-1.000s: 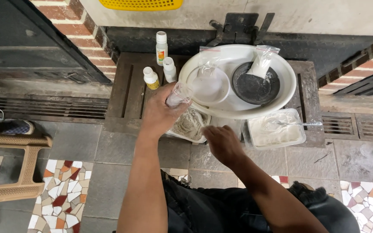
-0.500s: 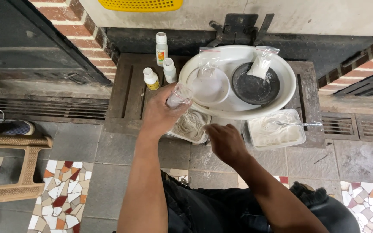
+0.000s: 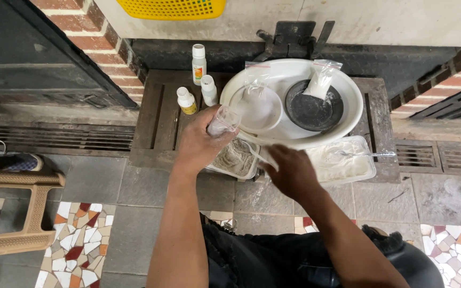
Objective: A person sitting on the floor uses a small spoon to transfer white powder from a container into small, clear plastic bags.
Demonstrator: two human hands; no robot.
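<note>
Seen from the head camera, a person crouches over a dark wooden slatted platform (image 3: 158,114) set against a brick wall. The left hand (image 3: 198,141) is wrapped around a small clear plastic cup (image 3: 223,120), tilted above a clear rectangular plastic tub of grey-brown powder (image 3: 234,158). The right hand (image 3: 290,170) hovers just beside that tub with fingers loosely curled around a thin clear plastic spoon (image 3: 253,151); whether they pinch it firmly cannot be told.

The cup looks light, thin-walled and easily crushed, so a gentle hold around its middle, as shown, seems safest; the powder is loose and likely to spill.

Behind sit a large round white basin (image 3: 348,90) holding a small white bowl (image 3: 257,108) and a black round dish (image 3: 312,110), each with a clear zip bag resting in it. Three small white bottles (image 3: 199,64) stand to the left, a second clear tub of white powder (image 3: 342,160) to the right.

The cup's contents are hard to make out, the left fingers hide its base, and a yellow basket (image 3: 173,8) is cut off at the top.
</note>
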